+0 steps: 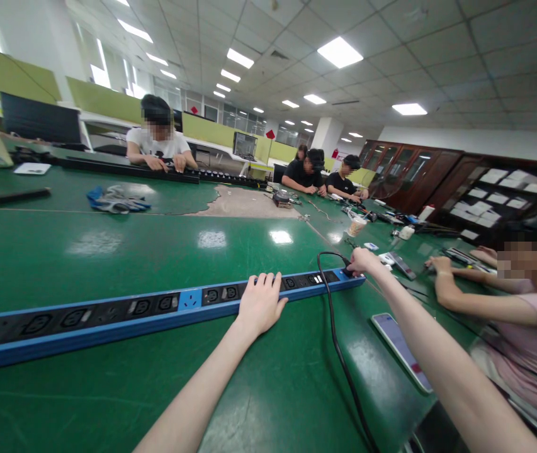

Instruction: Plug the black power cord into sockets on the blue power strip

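A long blue power strip [155, 324] with black sockets stretches across the green table from the left edge to right of centre. My left hand [261, 301] lies over its middle, fingers spread across the top, holding nothing. At the strip's right end my right hand [361, 260] is closed around the plug [346, 272] of a black power cord [335, 333]. The plug is at the end socket; whether it is fully seated is hidden by my fingers. From there the cord loops up, crosses the strip and runs down off the near edge.
A smartphone [401, 352] lies beneath my right forearm. At right a person in pink [508, 327] sits close by. Work gloves [117, 200] lie at the far left, a drink cup [357, 225] beyond my right hand. Other people work across the green table [164, 251].
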Available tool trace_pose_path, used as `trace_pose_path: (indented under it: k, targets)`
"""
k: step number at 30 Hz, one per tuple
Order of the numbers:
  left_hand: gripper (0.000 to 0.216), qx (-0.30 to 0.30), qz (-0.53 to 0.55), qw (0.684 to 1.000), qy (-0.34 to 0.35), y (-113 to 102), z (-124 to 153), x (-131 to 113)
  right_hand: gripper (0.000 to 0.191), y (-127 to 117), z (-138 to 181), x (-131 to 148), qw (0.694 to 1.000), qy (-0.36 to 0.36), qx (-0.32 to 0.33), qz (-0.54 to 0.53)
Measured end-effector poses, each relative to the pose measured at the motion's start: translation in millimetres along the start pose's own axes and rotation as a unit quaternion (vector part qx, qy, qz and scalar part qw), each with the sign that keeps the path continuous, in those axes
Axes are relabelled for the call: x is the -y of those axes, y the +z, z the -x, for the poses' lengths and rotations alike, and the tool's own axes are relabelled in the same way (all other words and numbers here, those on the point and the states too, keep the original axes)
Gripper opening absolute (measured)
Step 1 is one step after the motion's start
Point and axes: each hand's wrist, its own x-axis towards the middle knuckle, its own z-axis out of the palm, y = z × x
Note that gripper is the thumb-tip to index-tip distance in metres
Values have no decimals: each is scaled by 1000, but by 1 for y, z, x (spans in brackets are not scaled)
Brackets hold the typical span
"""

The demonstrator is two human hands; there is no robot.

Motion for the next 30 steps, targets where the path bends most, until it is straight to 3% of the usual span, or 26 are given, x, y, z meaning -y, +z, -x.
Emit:
trace_pose_path:
  k: [7, 13, 23, 30]
  targets:
    - [65, 5, -3, 1000, -8, 3, 0, 1, 22, -15, -10, -3, 998, -21, 46, -28]
    - [65, 2, -4, 1000, -4, 4, 0, 1, 25, -3, -16, -17, 997, -46, 14, -55]
    - [63, -5, -1, 1000, 4, 3, -1, 0, 23, 0, -19, -18, 999, -30, 15, 14]
    - [64, -3, -3, 1000, 3, 6, -1, 1, 30, 33, -28, -30, 997, 2, -73, 41]
